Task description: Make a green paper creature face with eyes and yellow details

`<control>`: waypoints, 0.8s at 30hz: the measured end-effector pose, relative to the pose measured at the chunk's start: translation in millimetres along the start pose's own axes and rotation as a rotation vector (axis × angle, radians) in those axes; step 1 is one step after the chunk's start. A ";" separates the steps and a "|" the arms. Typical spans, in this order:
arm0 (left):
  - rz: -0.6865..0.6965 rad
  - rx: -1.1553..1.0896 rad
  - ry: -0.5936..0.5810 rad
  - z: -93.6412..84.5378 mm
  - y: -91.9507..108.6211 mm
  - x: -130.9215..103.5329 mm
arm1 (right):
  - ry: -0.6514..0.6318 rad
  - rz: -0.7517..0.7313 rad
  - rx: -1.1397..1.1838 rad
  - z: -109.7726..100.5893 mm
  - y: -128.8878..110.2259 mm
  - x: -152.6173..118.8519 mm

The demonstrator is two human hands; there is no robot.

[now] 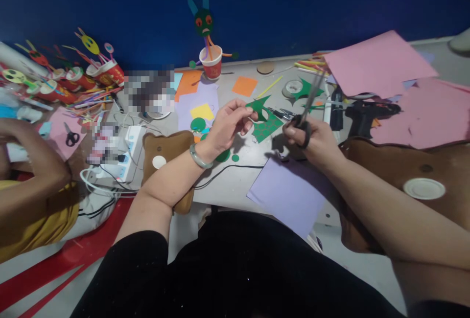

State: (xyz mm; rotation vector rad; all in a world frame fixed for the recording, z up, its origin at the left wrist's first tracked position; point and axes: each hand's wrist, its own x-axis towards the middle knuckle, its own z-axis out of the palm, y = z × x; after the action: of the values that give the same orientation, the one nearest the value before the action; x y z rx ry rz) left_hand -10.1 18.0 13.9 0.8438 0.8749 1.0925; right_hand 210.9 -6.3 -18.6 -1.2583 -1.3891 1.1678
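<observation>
My left hand [231, 124], with a pale bangle at its wrist, pinches a piece of green paper [259, 107] with curved edges between thumb and fingers. In my right hand [321, 142] is a pair of black-handled scissors [306, 129], its blades pointing up and away from me, apart from the green paper. Below the held piece, a green paper scrap [267, 131] lies on the table. Cut green circles [198, 124] lie left of my left hand, and a smaller one [235, 158] rests just below it. Lavender paper [290, 193] sits under my right forearm.
A paper-cup figure [212, 66] with a green head stands at the back. Pink sheets [382, 63] and a black glue gun [370, 110] are at right. Brown cushions [385, 171] flank me. A white power strip [132, 154] and another person's arm [33, 161] are at left.
</observation>
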 end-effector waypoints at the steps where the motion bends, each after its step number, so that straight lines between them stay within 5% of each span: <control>1: -0.014 -0.007 -0.020 1.3 -1.4 -1.1 | -0.080 0.038 -0.017 0.0 -0.6 -0.9; 4: -0.032 -0.014 -0.055 4.5 -5.1 -3.6 | -0.275 0.104 -0.074 -0.7 2.7 -2.0; 9: -0.018 -0.013 -0.102 7.2 -8.5 -6.9 | -0.425 0.086 -0.097 -4.3 18.5 -0.9; 24: 0.022 0.082 -0.107 8.2 -8.7 -10.2 | -0.479 0.065 -0.118 -4.7 15.4 -4.6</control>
State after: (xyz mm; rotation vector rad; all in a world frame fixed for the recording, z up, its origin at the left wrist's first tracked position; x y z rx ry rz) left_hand -1.7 5.0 11.2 0.9738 0.8264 1.0266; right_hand 218.2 -10.0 -33.3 -1.1538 -1.7965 1.5185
